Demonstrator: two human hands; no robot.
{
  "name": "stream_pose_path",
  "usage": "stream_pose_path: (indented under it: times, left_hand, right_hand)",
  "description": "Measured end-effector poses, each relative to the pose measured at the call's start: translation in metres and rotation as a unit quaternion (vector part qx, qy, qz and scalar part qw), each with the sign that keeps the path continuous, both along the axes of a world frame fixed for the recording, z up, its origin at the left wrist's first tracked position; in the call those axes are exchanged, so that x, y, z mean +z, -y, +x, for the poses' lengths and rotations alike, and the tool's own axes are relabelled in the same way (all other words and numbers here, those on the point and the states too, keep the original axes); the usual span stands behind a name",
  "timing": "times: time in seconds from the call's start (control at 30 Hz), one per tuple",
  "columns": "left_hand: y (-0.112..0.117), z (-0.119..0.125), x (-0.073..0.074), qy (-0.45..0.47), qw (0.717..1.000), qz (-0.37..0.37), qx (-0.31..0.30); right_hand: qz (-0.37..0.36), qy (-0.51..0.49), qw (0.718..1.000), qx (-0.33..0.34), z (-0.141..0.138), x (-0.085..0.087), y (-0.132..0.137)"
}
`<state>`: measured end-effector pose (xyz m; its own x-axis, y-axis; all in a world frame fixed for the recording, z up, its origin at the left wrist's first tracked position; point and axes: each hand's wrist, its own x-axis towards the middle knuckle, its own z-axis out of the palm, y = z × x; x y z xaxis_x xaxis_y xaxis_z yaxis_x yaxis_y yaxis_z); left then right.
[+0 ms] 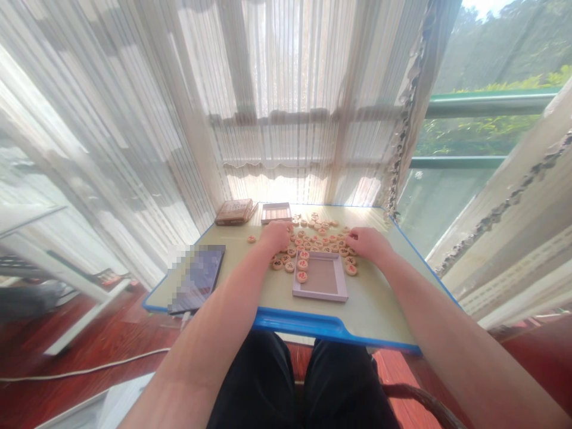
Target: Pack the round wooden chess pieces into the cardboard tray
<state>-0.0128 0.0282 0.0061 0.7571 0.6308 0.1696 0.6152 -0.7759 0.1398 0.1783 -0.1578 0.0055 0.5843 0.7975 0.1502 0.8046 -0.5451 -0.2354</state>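
Round wooden Chinese chess pieces (317,245) with red or black characters lie spread over the middle of the table. My left hand (277,235) rests over the left side of the spread. Its fingers are mostly hidden behind the hand, and I cannot tell what they hold. At the right edge of the pieces, my right hand (367,242) has its fingers curled together; whether a piece is between them is hidden. Nearer to me lies a shallow open box (322,297). Three red-marked pieces (302,265) lie in a column along its left side.
The table (277,290) has a blue rim. A tablet (203,279), partly pixelated, lies on its left with a white cable. Toward the back are a brown box (235,211) and a second shallow tray (276,212). One stray piece (251,239) lies left of the spread. Curtains hang behind.
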Motion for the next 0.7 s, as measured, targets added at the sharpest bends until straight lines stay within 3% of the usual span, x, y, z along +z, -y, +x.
stream_pose_path:
  times: [0.2, 0.47, 0.7]
  left_hand:
    - [0.0002, 0.0006, -0.0012, -0.013, 1.000, 0.002, 0.008]
    - [-0.0006, 0.0020, -0.0036, -0.017, 0.999, 0.025, -0.033]
    - [0.0007, 0.0015, -0.0024, -0.001, 0.999, 0.040, -0.020]
  right_hand:
    - [0.001, -0.007, 1.000, 0.006, -0.0020, 0.0013, 0.0010]
    - [-0.005, -0.001, 1.000, 0.003, -0.0038, 0.0028, 0.0011]
    - [-0.006, 0.007, 1.000, 0.007, -0.0034, 0.0029, 0.0010]
